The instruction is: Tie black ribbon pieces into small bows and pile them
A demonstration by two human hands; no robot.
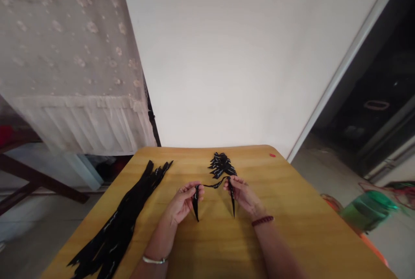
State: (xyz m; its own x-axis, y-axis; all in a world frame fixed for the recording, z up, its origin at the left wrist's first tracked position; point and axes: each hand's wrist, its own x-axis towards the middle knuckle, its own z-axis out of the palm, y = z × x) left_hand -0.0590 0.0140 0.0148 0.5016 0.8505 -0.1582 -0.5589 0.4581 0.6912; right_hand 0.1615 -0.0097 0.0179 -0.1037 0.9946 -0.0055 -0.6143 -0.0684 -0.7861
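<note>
A thin black ribbon (213,186) with pale markings stretches between both hands above the wooden table. Its left part is pinched in my left hand (187,200), one pointed end hanging down. My right hand (242,193) pinches the other part, and that end hangs down too. Just beyond my right hand lies a small pile of black tied ribbon pieces (222,164). Along the table's left side spreads a long bundle of black ribbons (125,214), touched by neither hand.
The wooden table (311,231) stands against a white wall panel (220,54). A small red mark (272,155) is near its back right corner. Lace cloth (74,54) hangs at left. A green container (369,210) stands beyond the right edge.
</note>
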